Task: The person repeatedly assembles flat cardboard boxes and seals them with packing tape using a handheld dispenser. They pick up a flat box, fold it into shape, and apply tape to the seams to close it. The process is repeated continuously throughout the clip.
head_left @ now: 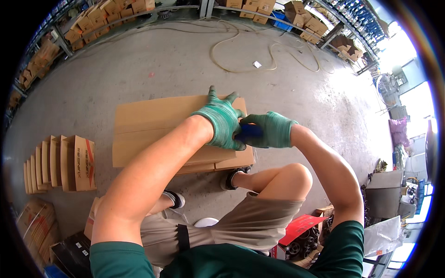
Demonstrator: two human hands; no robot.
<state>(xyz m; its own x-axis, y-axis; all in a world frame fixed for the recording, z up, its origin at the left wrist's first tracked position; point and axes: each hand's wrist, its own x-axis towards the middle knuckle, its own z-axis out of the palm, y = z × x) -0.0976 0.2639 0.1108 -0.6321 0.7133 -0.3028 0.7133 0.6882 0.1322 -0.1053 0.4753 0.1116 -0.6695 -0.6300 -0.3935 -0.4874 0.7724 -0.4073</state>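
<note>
In front of my knees a brown cardboard box lies with its flaps folded down, a seam running across the top. My left hand, in a green glove with dark fingertips, presses on its right part with the fingers spread. Just beyond the box's right edge, my right hand, gloved alike, is closed around a dark blue object. Most of that object is covered by the fingers, so its kind cannot be made out. The two hands almost meet there.
Folded-open cartons stand in a row at the left. By my right thigh, an open box with a red flap holds dark round parts. A pale hose curls over the far floor, before shelves with small cartons.
</note>
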